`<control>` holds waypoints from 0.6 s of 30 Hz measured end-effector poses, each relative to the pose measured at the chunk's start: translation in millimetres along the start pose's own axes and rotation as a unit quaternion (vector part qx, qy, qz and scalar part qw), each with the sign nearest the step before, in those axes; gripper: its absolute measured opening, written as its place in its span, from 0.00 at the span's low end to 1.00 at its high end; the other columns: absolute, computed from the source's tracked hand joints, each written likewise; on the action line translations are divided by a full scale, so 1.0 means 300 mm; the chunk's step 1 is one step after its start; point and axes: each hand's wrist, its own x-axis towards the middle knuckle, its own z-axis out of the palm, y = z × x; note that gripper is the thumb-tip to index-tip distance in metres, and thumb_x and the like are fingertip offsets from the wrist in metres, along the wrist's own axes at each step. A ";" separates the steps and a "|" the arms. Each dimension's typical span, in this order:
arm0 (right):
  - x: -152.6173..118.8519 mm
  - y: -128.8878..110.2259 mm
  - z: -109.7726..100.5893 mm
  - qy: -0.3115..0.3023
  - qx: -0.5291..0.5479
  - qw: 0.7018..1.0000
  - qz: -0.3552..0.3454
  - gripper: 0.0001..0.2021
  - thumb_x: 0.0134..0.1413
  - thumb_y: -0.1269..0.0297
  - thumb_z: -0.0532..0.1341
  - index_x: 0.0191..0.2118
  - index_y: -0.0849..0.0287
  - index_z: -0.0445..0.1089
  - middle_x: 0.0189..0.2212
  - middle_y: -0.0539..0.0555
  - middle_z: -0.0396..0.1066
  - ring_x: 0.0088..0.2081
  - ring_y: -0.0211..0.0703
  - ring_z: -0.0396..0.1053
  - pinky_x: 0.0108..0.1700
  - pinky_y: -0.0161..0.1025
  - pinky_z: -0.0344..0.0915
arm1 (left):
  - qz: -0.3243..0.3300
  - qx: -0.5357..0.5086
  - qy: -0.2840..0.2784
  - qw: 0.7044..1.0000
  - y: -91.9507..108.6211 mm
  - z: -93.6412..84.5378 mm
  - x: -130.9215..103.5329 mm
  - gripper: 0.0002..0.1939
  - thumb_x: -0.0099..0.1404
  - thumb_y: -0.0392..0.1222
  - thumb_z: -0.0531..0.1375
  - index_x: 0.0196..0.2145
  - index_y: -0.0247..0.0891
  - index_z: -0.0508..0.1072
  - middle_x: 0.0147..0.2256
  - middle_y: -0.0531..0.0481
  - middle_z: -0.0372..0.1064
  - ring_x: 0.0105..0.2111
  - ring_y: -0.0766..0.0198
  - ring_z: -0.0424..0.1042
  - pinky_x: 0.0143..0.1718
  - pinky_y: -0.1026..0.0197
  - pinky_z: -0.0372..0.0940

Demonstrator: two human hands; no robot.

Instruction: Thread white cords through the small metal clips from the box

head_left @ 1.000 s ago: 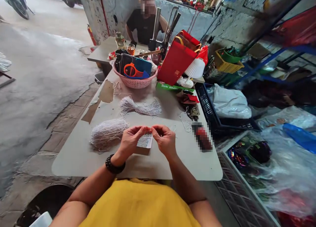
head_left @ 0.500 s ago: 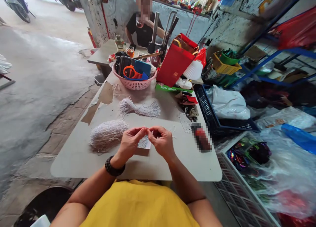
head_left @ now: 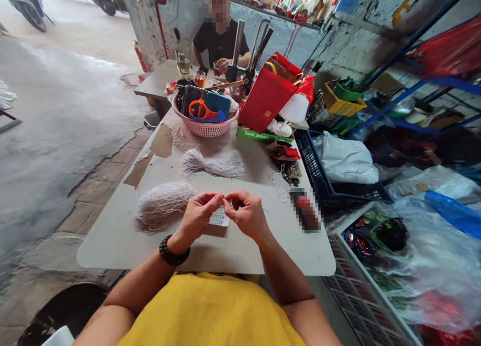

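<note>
My left hand [head_left: 202, 210] and my right hand [head_left: 246, 211] meet over the front of the table, thumbs and forefingers pinched together. Whatever sits between the fingertips is too small to make out. Just below and behind them is a small box [head_left: 219, 230] with little dark-and-white bits at its top, partly covered by my hands. To the left of my left hand lies a thick bundle of white strings [head_left: 163, 205]. A second, thinner bundle of white strings [head_left: 214, 164] lies farther back.
A pink basket [head_left: 205, 128] of odds and ends stands behind the strings, beside a red paper bag [head_left: 268, 95]. A blurred-out dark red object [head_left: 307, 210] lies at the right of the table [head_left: 124, 245]. Crates [head_left: 323, 170] line the right side. Across sits a person [head_left: 220, 40] with a glass.
The person across the table has lowered the glass from face height to the tabletop. My hands stay together in almost the same place, with only slight finger movement.
</note>
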 end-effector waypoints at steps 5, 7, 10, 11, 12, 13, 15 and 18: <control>0.010 -0.001 -0.024 0.010 -0.053 0.995 -0.082 0.04 0.52 0.64 0.64 0.31 0.56 0.76 0.32 0.53 0.71 0.37 0.42 0.69 0.42 0.40 0.68 | 0.029 0.028 -0.008 0.999 -0.004 -0.008 0.003 0.19 0.41 0.51 0.75 0.24 0.35 0.77 0.21 0.53 0.73 0.22 0.71 0.66 0.27 0.66 0.62; 0.020 0.003 -0.036 0.023 -0.063 0.992 -0.104 0.06 0.54 0.63 0.64 0.36 0.55 0.77 0.36 0.55 0.71 0.41 0.44 0.69 0.46 0.42 0.68 | 0.037 0.042 -0.018 0.998 -0.002 -0.010 0.003 0.18 0.42 0.51 0.75 0.24 0.35 0.77 0.23 0.52 0.74 0.24 0.69 0.69 0.29 0.66 0.64; 0.037 0.017 -0.049 -0.045 -0.036 0.992 -0.114 0.12 0.58 0.64 0.60 0.46 0.55 0.76 0.36 0.54 0.71 0.35 0.38 0.69 0.40 0.37 0.69 | 0.026 0.056 -0.053 0.997 0.006 -0.011 0.000 0.19 0.43 0.52 0.74 0.24 0.35 0.76 0.24 0.51 0.75 0.25 0.67 0.71 0.30 0.65 0.65; 0.041 0.021 -0.052 -0.072 -0.030 0.990 -0.116 0.13 0.59 0.64 0.59 0.48 0.54 0.75 0.36 0.53 0.71 0.33 0.36 0.68 0.38 0.36 0.69 | 0.022 0.062 -0.065 0.996 0.010 -0.011 -0.001 0.19 0.43 0.52 0.74 0.24 0.35 0.76 0.24 0.50 0.75 0.25 0.67 0.71 0.30 0.64 0.65; 0.044 0.024 -0.055 -0.093 -0.028 0.988 -0.119 0.14 0.59 0.65 0.59 0.49 0.54 0.75 0.35 0.52 0.71 0.31 0.35 0.68 0.36 0.35 0.69 | 0.020 0.069 -0.077 0.994 0.014 -0.012 -0.002 0.19 0.44 0.53 0.74 0.24 0.35 0.75 0.24 0.50 0.75 0.25 0.66 0.71 0.30 0.64 0.65; 0.047 0.026 -0.059 -0.106 -0.030 0.986 -0.121 0.15 0.58 0.66 0.58 0.49 0.54 0.75 0.35 0.52 0.71 0.30 0.34 0.68 0.36 0.34 0.69 | 0.021 0.078 -0.086 0.993 0.018 -0.013 -0.003 0.19 0.45 0.53 0.73 0.24 0.35 0.75 0.24 0.50 0.75 0.25 0.66 0.71 0.29 0.64 0.65; 0.049 0.022 -0.068 -0.123 -0.039 0.984 -0.126 0.15 0.56 0.68 0.59 0.48 0.55 0.75 0.34 0.52 0.71 0.30 0.34 0.68 0.35 0.33 0.69 | 0.021 0.099 -0.106 0.989 0.025 -0.018 -0.003 0.19 0.46 0.53 0.73 0.23 0.35 0.75 0.23 0.50 0.74 0.24 0.66 0.70 0.28 0.65 0.63; 0.050 0.005 -0.086 -0.161 -0.056 0.977 -0.132 0.14 0.56 0.70 0.59 0.46 0.55 0.76 0.33 0.51 0.72 0.30 0.34 0.69 0.36 0.33 0.69 | 0.001 0.127 -0.140 0.982 0.034 -0.028 0.001 0.20 0.47 0.55 0.72 0.22 0.35 0.74 0.22 0.50 0.73 0.23 0.67 0.68 0.26 0.65 0.62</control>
